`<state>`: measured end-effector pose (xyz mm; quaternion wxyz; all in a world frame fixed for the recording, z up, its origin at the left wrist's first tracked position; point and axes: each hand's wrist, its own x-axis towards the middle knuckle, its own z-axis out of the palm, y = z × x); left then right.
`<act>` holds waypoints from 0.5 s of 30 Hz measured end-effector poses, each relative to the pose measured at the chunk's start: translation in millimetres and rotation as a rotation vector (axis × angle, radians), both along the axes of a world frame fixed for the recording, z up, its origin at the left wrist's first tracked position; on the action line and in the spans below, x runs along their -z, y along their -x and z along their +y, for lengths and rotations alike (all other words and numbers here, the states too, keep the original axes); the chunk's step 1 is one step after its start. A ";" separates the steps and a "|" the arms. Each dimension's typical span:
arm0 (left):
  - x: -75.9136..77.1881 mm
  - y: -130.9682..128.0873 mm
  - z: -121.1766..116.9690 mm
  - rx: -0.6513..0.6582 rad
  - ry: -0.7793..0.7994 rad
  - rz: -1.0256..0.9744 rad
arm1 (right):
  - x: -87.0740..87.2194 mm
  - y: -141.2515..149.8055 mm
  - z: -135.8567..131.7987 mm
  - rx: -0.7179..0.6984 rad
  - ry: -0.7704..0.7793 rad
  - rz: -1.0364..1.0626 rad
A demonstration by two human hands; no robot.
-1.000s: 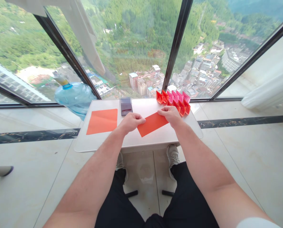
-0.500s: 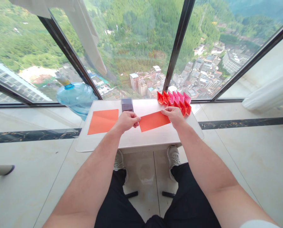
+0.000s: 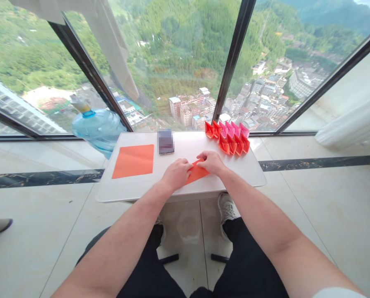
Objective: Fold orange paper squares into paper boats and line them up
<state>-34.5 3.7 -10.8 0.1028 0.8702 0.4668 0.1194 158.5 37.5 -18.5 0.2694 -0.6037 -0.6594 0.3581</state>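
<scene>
A folded sheet of orange paper (image 3: 197,174) lies low over the table near its front edge, partly covered by both hands. My left hand (image 3: 177,174) is closed at the paper's left end, fingers curled onto it. At its upper right edge my right hand (image 3: 212,162) pinches the paper between thumb and bent fingers. A flat orange sheet (image 3: 133,161) rests on the left of the table. Several folded red paper pieces (image 3: 233,144) and pink paper pieces (image 3: 233,129) stand in rows at the back right.
The small white table (image 3: 131,188) stands by the window. A phone (image 3: 165,142), its screen blurred out, lies at the back. Behind the table's left end is a large blue water bottle (image 3: 99,128). A shoe (image 3: 226,207) is under the front edge.
Both hands have brought the orange paper down and nearer to the front edge, closing in on each other. The paper is now tilted and more covered; the phone is fully uncovered.
</scene>
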 end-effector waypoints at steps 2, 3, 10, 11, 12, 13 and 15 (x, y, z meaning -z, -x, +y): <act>3.0 0.3 -1.4 0.006 -0.018 -0.013 | -0.1 -1.4 -2.8 -0.010 -0.051 -0.084; 3.9 0.7 -2.3 0.011 -0.027 -0.022 | -0.3 -1.8 -4.7 -0.016 -0.080 -0.123; 11.5 0.6 -7.0 -0.006 -0.101 -0.039 | 7.9 -2.2 -20.9 -0.129 -0.403 -0.253; 12.2 0.1 -7.2 -0.013 -0.104 -0.036 | 10.6 -3.0 -23.3 -0.151 -0.459 -0.276; 12.6 -0.4 -7.4 -0.021 -0.104 -0.035 | 13.3 -4.3 -25.5 -0.181 -0.508 -0.301; 12.6 -1.0 -7.4 -0.027 -0.101 -0.037 | 15.9 -5.9 -27.5 -0.219 -0.551 -0.326; 11.5 -1.9 -7.4 -0.034 -0.090 -0.046 | 20.0 -9.9 -30.5 -0.295 -0.620 -0.364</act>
